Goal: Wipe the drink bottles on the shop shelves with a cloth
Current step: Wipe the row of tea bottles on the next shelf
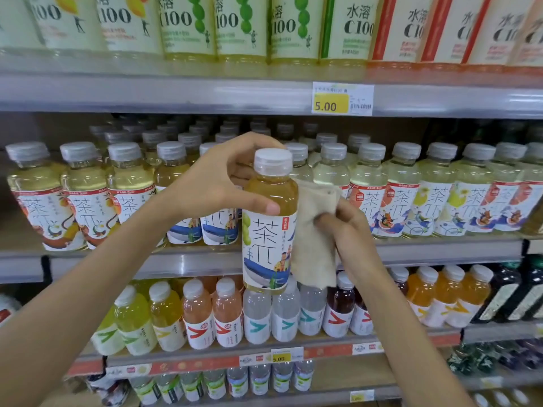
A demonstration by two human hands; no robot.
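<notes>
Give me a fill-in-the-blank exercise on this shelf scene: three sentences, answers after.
1. The left hand holds a tea bottle whose cap is ____ in colour.
2. The right hand holds a beige ____ against that bottle's side.
3. The price tag on the upper shelf edge reads ____.
Answers: white; cloth; 5.00.

Upright amber tea bottle (269,221), white-capped, beige cloth (314,230) against its side.
</notes>
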